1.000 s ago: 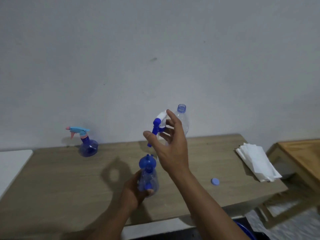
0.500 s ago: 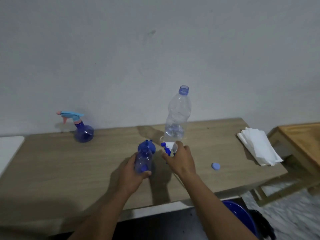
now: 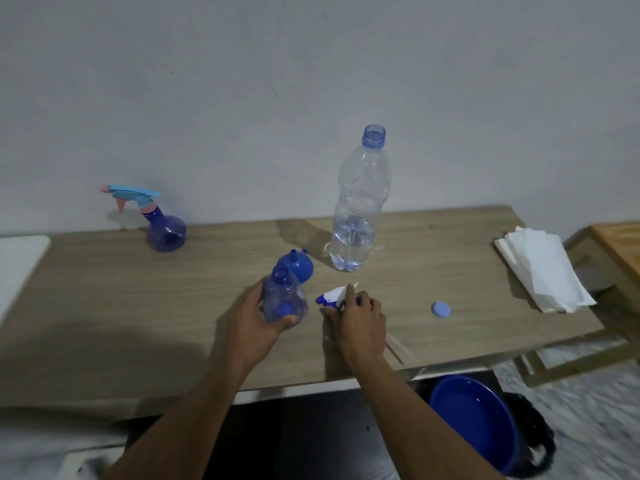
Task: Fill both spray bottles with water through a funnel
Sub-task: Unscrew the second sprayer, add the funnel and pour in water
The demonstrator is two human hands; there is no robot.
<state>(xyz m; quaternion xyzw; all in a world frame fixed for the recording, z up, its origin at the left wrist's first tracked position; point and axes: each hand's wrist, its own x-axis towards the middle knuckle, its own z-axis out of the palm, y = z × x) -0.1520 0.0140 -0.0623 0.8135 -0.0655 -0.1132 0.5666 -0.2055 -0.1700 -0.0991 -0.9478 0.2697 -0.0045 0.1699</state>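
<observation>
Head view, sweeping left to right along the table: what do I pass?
Spray bottle → open bottle in left hand → water bottle → cap → napkins. Funnel and sprayer head overlap their neighbours, so they are left out.

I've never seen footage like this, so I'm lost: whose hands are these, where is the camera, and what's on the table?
No machine here: a person wears a camera on the head, looking down at their own two hands. The left hand grips a topless spray bottle. The right hand pinches a white-and-blue spray head against the wooden table. Also on the table: a blue funnel, an uncapped water bottle holding a little water, a loose blue cap, a second spray bottle with its head on, and folded paper napkins.
</observation>
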